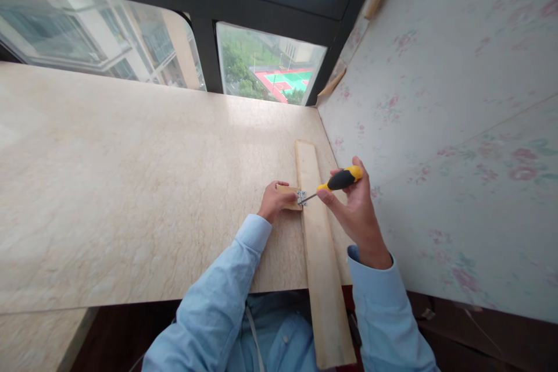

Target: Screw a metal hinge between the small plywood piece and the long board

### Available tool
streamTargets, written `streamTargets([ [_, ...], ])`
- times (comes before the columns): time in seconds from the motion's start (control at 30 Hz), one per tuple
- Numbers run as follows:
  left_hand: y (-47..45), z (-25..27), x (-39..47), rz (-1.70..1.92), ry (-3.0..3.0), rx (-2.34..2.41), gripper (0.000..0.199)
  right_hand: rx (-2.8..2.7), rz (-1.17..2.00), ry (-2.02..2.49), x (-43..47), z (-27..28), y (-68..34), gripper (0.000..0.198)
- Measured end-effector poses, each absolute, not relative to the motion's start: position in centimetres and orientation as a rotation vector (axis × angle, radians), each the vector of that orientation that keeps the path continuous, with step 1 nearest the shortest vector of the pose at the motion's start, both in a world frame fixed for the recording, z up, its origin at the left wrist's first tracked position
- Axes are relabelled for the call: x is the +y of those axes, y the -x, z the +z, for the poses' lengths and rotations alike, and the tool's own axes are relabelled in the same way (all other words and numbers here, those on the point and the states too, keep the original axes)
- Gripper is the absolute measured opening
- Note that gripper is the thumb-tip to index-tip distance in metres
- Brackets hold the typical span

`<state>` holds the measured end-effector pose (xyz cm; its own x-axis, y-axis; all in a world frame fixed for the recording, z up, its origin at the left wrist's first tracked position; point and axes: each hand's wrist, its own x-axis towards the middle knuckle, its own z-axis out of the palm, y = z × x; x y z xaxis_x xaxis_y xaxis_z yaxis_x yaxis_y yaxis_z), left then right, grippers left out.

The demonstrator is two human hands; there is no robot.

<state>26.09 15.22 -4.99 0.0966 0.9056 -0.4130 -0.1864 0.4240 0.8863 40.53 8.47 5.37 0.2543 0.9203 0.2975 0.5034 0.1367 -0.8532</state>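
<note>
A long wooden board (320,244) lies across the stone ledge, its near end jutting past the front edge. Against its left side sits a short wood piece (285,189), joined by a small metal hinge (301,197). My left hand (275,200) is closed around the short piece, thumb on top near the hinge. In my right hand (355,209) is a yellow and black screwdriver (342,179), gripped by its handle and tilted. Its shaft slants down left, and the tip meets the hinge's left leaf. Whether a screw sits under the tip is too small to tell.
The pale stone ledge (152,186) stretches far to the left. A wall with flowered paper (457,145) rises close by on the right. Dark window frames (270,9) stand behind the ledge. Peeling trim (333,82) hangs at the corner.
</note>
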Motion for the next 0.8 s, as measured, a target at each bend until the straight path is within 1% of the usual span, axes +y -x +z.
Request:
streamTargets([
  [0.13,-26.10,-5.02,15.27,0.940,-0.768,1.183,0.045,-1.419,0.753,1.262,8.39,4.91,-40.48,0.082],
  [0.23,-26.10,-5.04,15.30,0.941,-0.754,1.173,0.047,-1.395,0.725,1.312,8.44,5.02,-40.58,0.074],
  [0.33,-26.08,-5.04,15.29,0.954,-0.757,1.169,0.048,-1.405,0.487,1.511,8.54,5.38,-40.63,0.081],
  [0.4,-26.07,-5.08,15.27,0.960,-0.756,1.169,0.048,-1.425,0.407,1.541,8.54,5.47,-40.55,0.088],
  [0.43,-26.07,-5.12,15.27,0.960,-0.754,1.169,0.049,-1.441,0.437,1.501,8.50,5.45,-40.48,0.089],
  [0.53,-26.06,-5.25,15.29,0.958,-0.748,1.165,0.049,-1.479,0.657,1.294,8.31,5.23,-40.34,0.085],
  [0.6,-26.04,-5.31,15.31,0.959,-0.747,1.159,0.048,-1.462,0.743,1.262,8.26,5.05,-40.43,0.085],
  [0.63,-26.02,-5.31,15.32,0.958,-0.751,1.159,0.048,-1.436,0.726,1.301,8.31,4.97,-40.54,0.088],
  [0.73,-25.98,-5.24,15.29,0.952,-0.776,1.177,0.046,-1.344,0.542,1.490,8.63,4.70,-41.02,0.104],
  [0.8,-25.99,-5.16,15.24,0.949,-0.787,1.181,0.044,-1.330,0.516,1.518,8.85,4.51,-41.23,0.107],
])
